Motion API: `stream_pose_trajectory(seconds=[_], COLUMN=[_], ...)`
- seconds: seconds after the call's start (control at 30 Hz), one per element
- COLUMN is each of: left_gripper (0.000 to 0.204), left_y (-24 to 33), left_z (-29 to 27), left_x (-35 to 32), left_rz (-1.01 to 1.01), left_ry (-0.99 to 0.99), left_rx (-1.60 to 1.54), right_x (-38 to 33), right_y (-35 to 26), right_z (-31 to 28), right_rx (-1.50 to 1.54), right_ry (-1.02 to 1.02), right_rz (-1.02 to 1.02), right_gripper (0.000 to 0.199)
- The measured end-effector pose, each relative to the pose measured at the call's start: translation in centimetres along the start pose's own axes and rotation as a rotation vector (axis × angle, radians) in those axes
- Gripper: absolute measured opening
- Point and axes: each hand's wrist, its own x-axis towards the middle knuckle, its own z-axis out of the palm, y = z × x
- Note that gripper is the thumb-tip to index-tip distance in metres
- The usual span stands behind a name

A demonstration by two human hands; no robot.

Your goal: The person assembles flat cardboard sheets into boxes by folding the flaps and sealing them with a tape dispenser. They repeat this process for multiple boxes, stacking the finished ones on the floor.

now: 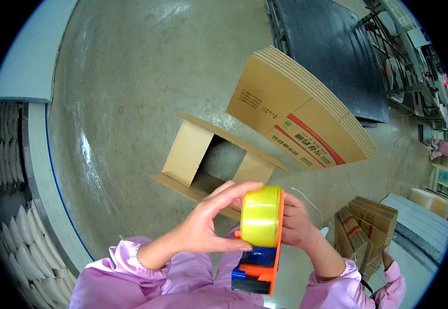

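In front of my body I hold an orange and blue tape dispenser (255, 273) with a large roll of yellow tape (261, 216) on it. My left hand (206, 221) grips the roll from the left, thumb low and fingers over the top. On the other side my right hand (297, 224) is closed against the orange side plate, its fingertips hidden behind it. Below my hands an open cardboard box (180, 154) rests on the floor, flaps spread; my left hand and the tape cover its near edge.
A stack of flattened cartons (286, 113) stands beyond the box, by a black platform (332, 51). More folded cartons (371, 219) are at the lower right, where another person's hand (387, 259) touches them. White filled bags (31, 257) lie in piles at the left.
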Motion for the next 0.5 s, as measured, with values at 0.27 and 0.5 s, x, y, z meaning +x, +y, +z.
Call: stream_pose_trajectory(seconds=[0.27,0.5], left_gripper=[0.076,0.065], left_y=[-0.4,-0.1], left_z=[-1.2,-3.2], left_x=[1.0,2.3], left_rz=[0.080,0.183], left_ry=[0.036,-0.141], left_rx=[0.226,0.231], right_x=[0.4,2.6], right_y=[-0.4,-1.9], right_z=[1.2,0.8], right_rx=[0.440,1.190], right_ry=[0.042,-0.012], right_rz=[0.299,0.734], right_gripper=[0.028,0.035])
